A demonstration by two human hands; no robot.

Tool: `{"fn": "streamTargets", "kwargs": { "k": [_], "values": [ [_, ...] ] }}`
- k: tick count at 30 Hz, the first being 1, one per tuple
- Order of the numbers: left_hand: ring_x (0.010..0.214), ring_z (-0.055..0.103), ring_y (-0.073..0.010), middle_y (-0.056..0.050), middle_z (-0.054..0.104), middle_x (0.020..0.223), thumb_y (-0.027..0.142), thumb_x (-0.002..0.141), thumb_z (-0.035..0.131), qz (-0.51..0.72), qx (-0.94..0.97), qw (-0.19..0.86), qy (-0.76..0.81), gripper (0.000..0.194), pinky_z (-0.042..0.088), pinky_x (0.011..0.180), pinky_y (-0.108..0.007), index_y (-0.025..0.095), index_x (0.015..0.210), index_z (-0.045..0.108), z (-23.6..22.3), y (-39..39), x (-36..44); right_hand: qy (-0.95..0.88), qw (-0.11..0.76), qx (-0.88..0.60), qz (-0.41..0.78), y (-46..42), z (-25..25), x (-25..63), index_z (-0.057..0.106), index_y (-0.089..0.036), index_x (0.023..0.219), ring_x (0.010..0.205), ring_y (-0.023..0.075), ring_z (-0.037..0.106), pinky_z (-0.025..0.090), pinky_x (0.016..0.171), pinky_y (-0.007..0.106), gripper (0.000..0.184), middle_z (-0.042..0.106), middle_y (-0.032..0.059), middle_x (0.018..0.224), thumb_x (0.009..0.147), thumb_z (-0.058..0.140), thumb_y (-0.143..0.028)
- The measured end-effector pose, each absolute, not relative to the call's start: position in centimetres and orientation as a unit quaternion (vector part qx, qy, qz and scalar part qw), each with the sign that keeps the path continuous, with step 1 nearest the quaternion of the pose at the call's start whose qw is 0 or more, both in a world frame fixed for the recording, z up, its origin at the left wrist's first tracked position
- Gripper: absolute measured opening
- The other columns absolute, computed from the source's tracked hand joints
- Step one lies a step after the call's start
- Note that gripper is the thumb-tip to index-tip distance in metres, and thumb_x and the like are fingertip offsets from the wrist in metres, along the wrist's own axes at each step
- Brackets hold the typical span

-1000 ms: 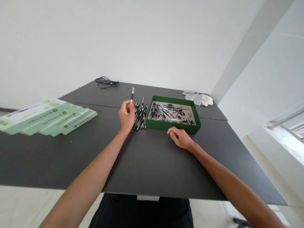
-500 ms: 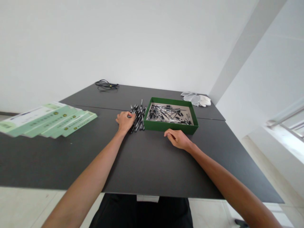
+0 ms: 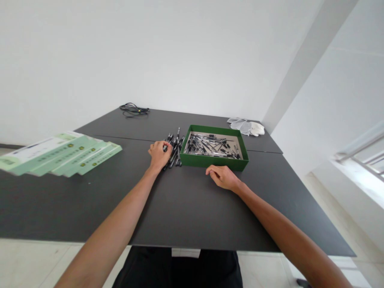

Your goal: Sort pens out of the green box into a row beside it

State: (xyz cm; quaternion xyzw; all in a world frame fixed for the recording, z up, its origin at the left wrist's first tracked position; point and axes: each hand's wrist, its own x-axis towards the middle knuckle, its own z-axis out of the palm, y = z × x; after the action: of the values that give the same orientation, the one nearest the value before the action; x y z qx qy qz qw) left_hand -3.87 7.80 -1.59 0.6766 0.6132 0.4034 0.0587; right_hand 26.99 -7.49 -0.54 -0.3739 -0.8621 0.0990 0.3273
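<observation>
A pile of black-and-clear pens [image 3: 177, 149] lies on the dark table, just left of a shallow green box [image 3: 214, 161]. At the near left side of that pile is my left hand [image 3: 159, 154], its thumb and fingers closed around a pen [image 3: 165, 148] whose dark end shows; the rest of that pen is hidden by the hand. My right hand [image 3: 222, 176] rests on the table against or close to the front wall of the box, fingers curled in and nothing visible in them. Inside the box, many loose pens and pen parts [image 3: 210, 145] lie in a jumble.
Fanned green-and-white booklets or folders [image 3: 64, 156] lie at the left of the table [image 3: 180, 212]. A coiled black cable [image 3: 133, 109] is at the back left. White gloves [image 3: 246, 127] sit at the back right, by the wall.
My left hand has shifted slightly at the pen pile, its fingers now drawn in around a pen. My right hand keeps its place before the box. The view has tilted a little.
</observation>
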Motion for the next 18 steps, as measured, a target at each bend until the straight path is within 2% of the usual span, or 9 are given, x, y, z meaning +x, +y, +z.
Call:
{"fn": "streamTargets", "kwargs": {
  "k": [4,7,10,12,16,18],
  "values": [
    [0.113,0.055,-0.0269,-0.008,0.066,0.109,0.027,0.096,0.046,0.462,0.678,0.035,0.571,0.015,0.037,0.108,-0.044,0.021,0.098,0.06,-0.8,6.9,-3.8,-0.874,0.333,-0.351,0.047,-7.4,-0.5,27.2,0.066,-0.022,0.104,0.074,0.0141,0.064,0.047,0.074,0.026,0.023,0.075,0.0033,0.096,0.1,0.044,-0.013],
    [0.107,0.057,-0.0241,-0.007,0.064,0.104,0.023,0.096,0.044,0.507,0.677,0.025,0.533,0.012,0.038,0.107,-0.041,0.021,0.096,0.055,0.1,6.1,-3.7,-0.879,0.343,-0.329,-0.033,-7.3,0.6,27.6,0.067,-0.021,0.098,0.081,0.0191,0.062,0.047,0.08,0.033,0.022,0.073,0.0053,0.09,0.098,0.047,-0.012],
    [0.1,0.057,-0.0244,-0.007,0.062,0.098,0.025,0.101,0.041,0.576,0.69,-0.005,0.439,0.014,0.04,0.102,-0.043,0.021,0.093,0.052,1.4,4.7,-3.0,-0.861,0.356,-0.35,-0.094,-6.9,2.6,28.2,0.068,-0.022,0.098,0.089,0.024,0.058,0.045,0.086,0.039,0.022,0.071,0.0087,0.094,0.097,0.049,-0.011],
    [0.095,0.055,-0.0256,-0.008,0.06,0.095,0.028,0.104,0.041,0.608,0.726,-0.022,0.319,0.016,0.04,0.099,-0.048,0.021,0.094,0.052,2.1,2.9,-1.9,-0.831,0.384,-0.39,-0.102,-6.2,3.9,29.0,0.068,-0.022,0.101,0.097,0.0265,0.058,0.046,0.091,0.042,0.023,0.068,0.011,0.1,0.096,0.048,-0.011],
    [0.098,0.06,-0.0248,-0.006,0.065,0.098,0.023,0.101,0.047,0.532,0.82,0.003,0.212,0.01,0.044,0.097,-0.046,0.026,0.098,0.056,2.5,-3.1,2.8,-0.756,0.418,-0.497,-0.078,-3.2,5.6,31.6,0.066,-0.018,0.111,0.11,0.0282,0.059,0.047,0.102,0.043,0.029,0.065,0.0146,0.111,0.094,0.043,-0.01],
    [0.102,0.061,-0.024,-0.007,0.067,0.104,0.016,0.098,0.049,0.413,0.906,0.04,0.077,0.014,0.044,0.099,-0.045,0.025,0.103,0.057,2.0,-6.4,5.9,-0.739,0.36,-0.566,-0.056,-1.3,5.9,33.0,0.066,-0.014,0.117,0.116,0.0285,0.06,0.046,0.106,0.042,0.034,0.066,0.0174,0.117,0.092,0.044,-0.01]
  ]
}}
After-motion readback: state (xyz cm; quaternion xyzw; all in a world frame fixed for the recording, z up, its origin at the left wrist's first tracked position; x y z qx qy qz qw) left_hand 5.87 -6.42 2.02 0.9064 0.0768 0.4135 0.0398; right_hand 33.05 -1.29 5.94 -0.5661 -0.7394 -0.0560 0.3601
